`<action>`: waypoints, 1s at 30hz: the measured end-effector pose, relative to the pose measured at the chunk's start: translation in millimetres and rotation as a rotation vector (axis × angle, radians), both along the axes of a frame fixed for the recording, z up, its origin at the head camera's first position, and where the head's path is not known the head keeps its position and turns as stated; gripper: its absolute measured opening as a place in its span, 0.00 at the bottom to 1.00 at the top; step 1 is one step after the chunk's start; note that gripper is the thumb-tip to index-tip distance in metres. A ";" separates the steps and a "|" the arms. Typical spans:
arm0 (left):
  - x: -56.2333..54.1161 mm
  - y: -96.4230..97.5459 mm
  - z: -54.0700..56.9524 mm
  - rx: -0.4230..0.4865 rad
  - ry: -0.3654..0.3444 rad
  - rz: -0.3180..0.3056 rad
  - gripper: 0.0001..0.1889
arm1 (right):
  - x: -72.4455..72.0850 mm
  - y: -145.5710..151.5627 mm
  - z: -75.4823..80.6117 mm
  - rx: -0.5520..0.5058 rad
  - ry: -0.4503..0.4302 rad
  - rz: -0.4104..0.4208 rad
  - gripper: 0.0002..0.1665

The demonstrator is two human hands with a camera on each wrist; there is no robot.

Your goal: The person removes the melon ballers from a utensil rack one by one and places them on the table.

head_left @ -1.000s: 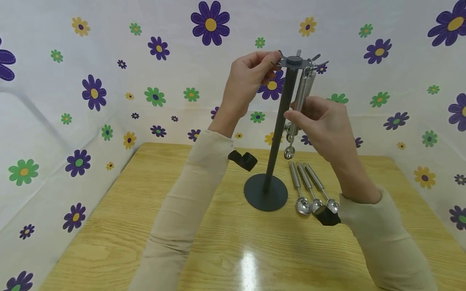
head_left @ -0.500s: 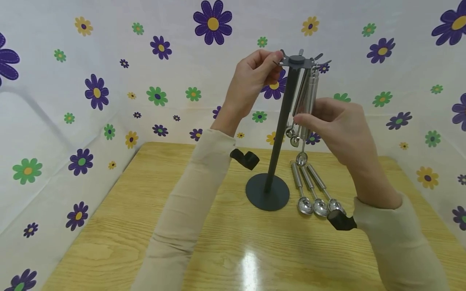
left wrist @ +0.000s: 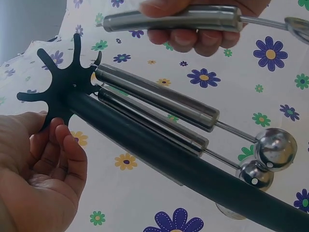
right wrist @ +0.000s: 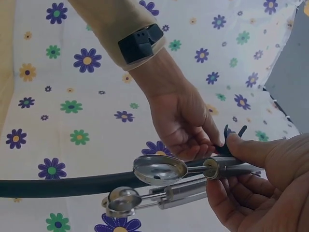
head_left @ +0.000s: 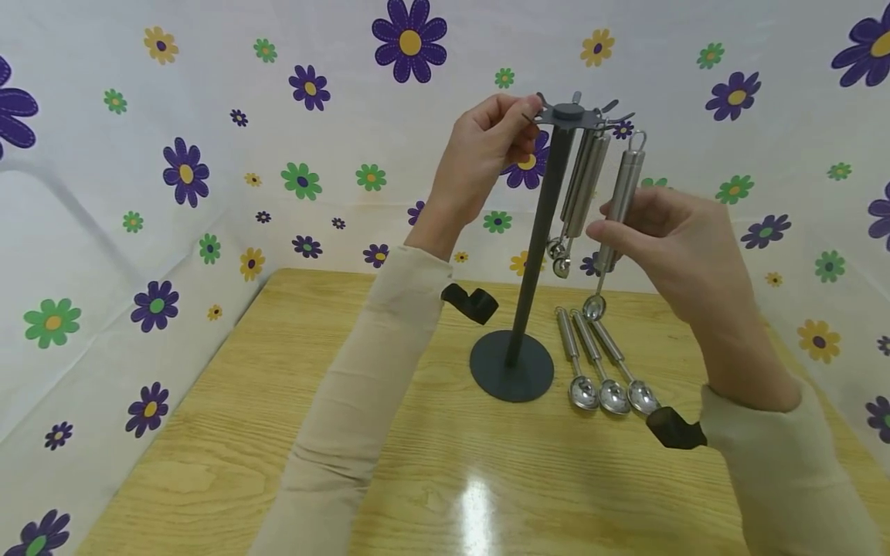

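My left hand (head_left: 480,158) pinches one hook arm at the top of a dark metal rack (head_left: 538,247), which has a round base and a ring of upturned hooks. In my right hand (head_left: 695,247) is a steel measuring spoon (head_left: 628,181), gripped by its handle with the loop up and the bowl down. Its loop stands apart from the hooks, to their right. Several smaller measuring spoons (left wrist: 157,96) hang from hooks on the rack's right side, partly hidden behind one another. The right wrist view shows the held spoon's oval bowl (right wrist: 159,169) near the rack's post.
Three larger measuring spoons, such as the leftmost one (head_left: 582,392), lie side by side on the wooden table (head_left: 278,432), right of the rack's base (head_left: 511,371). Behind the table hangs a flower-patterned cloth (head_left: 334,154). A black wrist mount (head_left: 674,428) sits on my right sleeve.
My right hand has moved right and slightly down with the measuring spoon, drawing it away from the hooks and the hanging spoons. My left hand keeps its pinch on the rack.
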State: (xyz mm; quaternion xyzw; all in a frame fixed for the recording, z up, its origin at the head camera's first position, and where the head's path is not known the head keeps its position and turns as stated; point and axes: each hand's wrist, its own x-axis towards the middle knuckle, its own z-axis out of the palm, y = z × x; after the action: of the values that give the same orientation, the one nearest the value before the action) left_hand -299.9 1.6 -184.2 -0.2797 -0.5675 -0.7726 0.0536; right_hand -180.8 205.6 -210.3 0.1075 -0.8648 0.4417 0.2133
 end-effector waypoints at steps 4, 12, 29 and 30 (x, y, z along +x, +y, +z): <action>-0.4 0.1 -0.8 0.003 0.007 0.003 0.07 | -3.6 7.6 -12.7 0.014 -0.063 -0.006 0.21; 1.1 0.7 -0.5 0.008 0.015 0.016 0.06 | -11.2 17.8 -41.6 0.039 -0.116 0.039 0.18; 1.3 0.9 -0.2 0.007 -0.006 0.017 0.07 | -15.5 37.5 -94.6 0.106 -0.275 0.089 0.20; 1.2 1.1 -0.4 0.008 -0.008 0.017 0.07 | -15.7 38.6 -96.6 0.102 -0.283 0.094 0.21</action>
State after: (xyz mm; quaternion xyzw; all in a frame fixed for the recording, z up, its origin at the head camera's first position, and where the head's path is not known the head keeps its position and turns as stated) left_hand -298.6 2.6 -184.6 -0.2717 -0.5669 -0.7754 0.0588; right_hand -196.5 244.2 -306.9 0.0953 -0.9015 0.4174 0.0627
